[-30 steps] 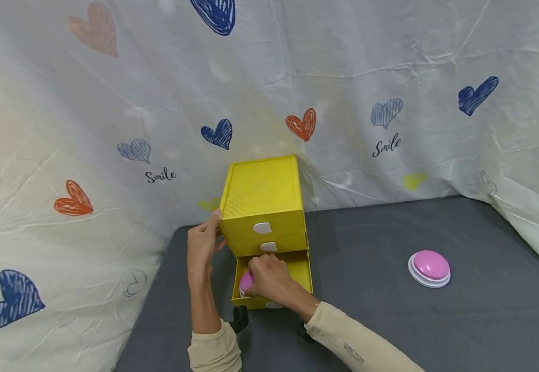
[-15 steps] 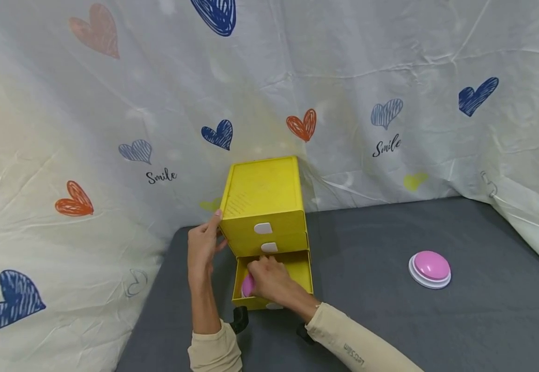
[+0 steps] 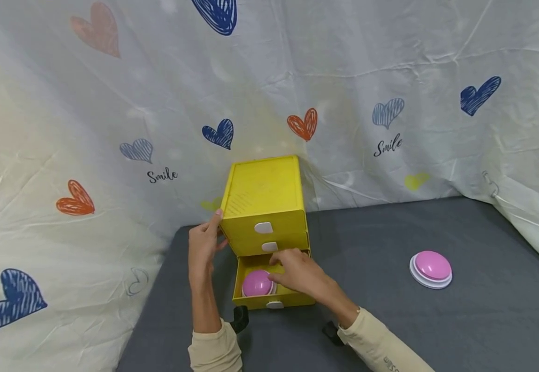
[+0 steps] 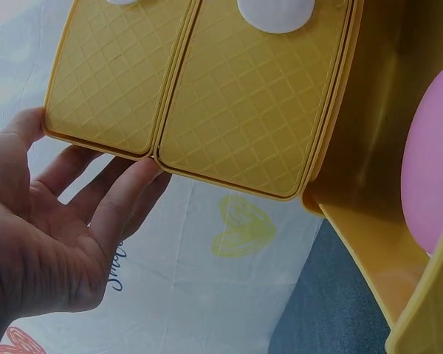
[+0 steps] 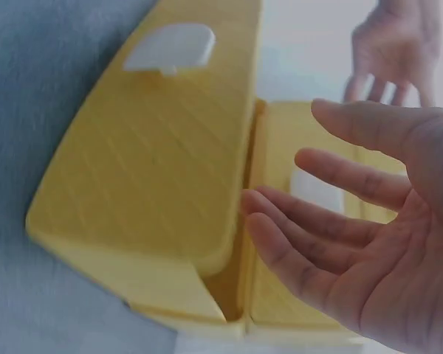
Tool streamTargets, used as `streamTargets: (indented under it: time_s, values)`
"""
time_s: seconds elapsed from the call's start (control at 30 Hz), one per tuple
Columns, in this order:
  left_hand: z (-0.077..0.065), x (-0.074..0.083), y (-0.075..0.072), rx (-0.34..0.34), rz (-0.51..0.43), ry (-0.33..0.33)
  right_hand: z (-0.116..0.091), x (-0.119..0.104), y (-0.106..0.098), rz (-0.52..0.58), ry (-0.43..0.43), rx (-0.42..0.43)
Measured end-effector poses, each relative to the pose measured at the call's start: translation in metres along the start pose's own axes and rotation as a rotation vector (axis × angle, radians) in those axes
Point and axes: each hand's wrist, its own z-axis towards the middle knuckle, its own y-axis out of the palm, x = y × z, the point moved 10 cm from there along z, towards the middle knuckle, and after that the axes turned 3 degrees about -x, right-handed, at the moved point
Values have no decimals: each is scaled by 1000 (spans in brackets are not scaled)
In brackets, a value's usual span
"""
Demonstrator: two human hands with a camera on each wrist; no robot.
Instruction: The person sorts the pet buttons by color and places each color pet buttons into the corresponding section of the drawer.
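Note:
A yellow drawer cabinet (image 3: 264, 188) with white handles stands on the dark cloth, its bottom drawer (image 3: 292, 298) pulled out. In that drawer, on the left side, sits a pink dome button (image 3: 257, 283) with a white base. My left hand (image 3: 202, 250) touches the cabinet's left side, thumb at the upper front edge; in the left wrist view, that hand (image 4: 59, 221) has its fingers spread along the side. Over the right part of the drawer is my right hand (image 3: 302, 274), thumb near the dome. The right wrist view shows the right hand (image 5: 362, 228) holding nothing, fingers loosely bent.
A second pink dome button (image 3: 432, 266) on a white base lies on the dark cloth (image 3: 367, 320) to the right. Behind the cabinet hangs a white curtain (image 3: 343, 62) printed with hearts. Black straps (image 3: 240, 319) show near the wrists.
My right hand has let go of the pink dome button and shifted right, its fingers loosened. The button, tilted in the hand before, now lies dome up in the drawer. The left hand stays put.

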Motion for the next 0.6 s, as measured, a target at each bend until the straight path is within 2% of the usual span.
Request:
streamTargets:
  time_s: [0.2, 0.33, 0.47, 0.6]
  values:
    - [-2, -1, -4, 12, 17, -8, -22, 7, -23, -7, -3, 40]
    - [-2, -1, -3, 17, 19, -12, -36, 21, -43, -19, 43, 89]
    - [-1, -1, -2, 18, 24, -14, -53, 46, -70, -52, 111, 132]
    - [-1, 0, -1, 10, 23, -15, -74, 82, -102, -129, 184, 156]
